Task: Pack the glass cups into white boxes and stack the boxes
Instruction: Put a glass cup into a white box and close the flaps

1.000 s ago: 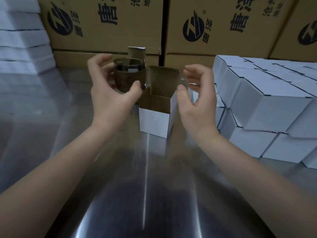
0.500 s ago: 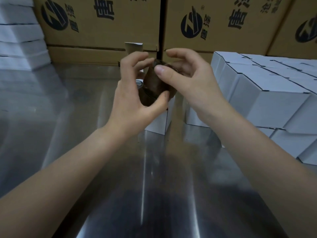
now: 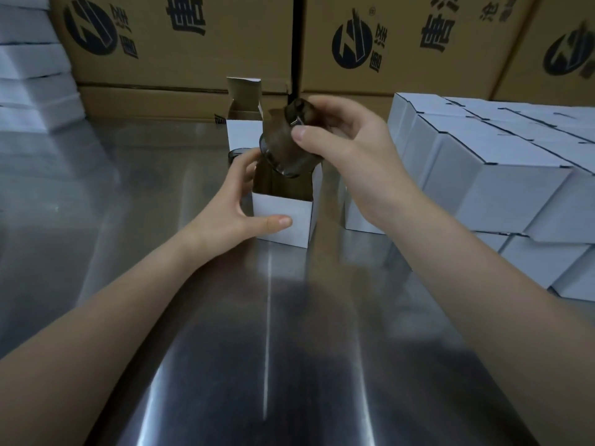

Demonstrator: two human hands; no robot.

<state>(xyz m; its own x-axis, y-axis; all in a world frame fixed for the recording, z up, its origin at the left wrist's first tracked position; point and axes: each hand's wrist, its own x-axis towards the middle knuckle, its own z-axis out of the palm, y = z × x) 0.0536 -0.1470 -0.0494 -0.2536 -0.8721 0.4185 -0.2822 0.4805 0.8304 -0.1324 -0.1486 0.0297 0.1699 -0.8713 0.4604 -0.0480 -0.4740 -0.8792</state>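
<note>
Right fingers (image 3: 328,104) hold glass cup (image 3: 281,148) over box (image 3: 289,206) on steel table (image 3: 267,333).

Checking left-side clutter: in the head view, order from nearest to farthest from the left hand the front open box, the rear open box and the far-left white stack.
1. front open box, gripped by the left hand.
2. rear open box, just behind.
3. far-left white stack, back left corner.

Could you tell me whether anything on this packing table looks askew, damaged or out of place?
Nothing looks damaged or spilled. The only thing askew is the glass cup, held tilted by the right hand over the open white box, which the left hand grips; that fits packing.
</note>
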